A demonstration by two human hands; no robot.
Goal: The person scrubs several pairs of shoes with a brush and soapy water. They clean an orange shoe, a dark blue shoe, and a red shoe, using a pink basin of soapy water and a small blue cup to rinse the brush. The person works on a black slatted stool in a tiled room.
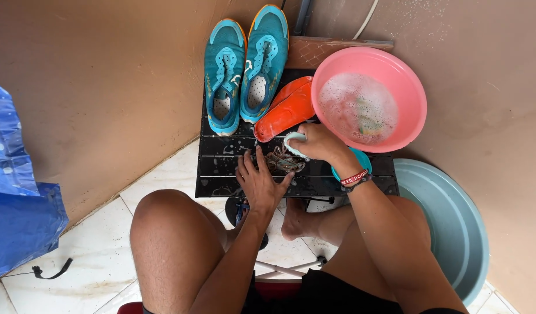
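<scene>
My left hand [259,181] lies flat with fingers spread on a small black slatted table [221,157], pinning the end of a tangle of brownish shoelaces [284,161]. My right hand [317,142] is closed on a pale teal brush or sponge [292,141], pressed onto the laces. Two orange insoles [286,111] lie on the table just beyond my right hand. A pair of teal sneakers [245,67] without laces stands at the table's far side, against the wall.
A pink basin [396,75] of soapy water sits at the table's right rear. A grey-blue tub [454,227] stands on the floor at right, a small teal bowl [361,158] under my right wrist. A blue bag [18,197] is at left.
</scene>
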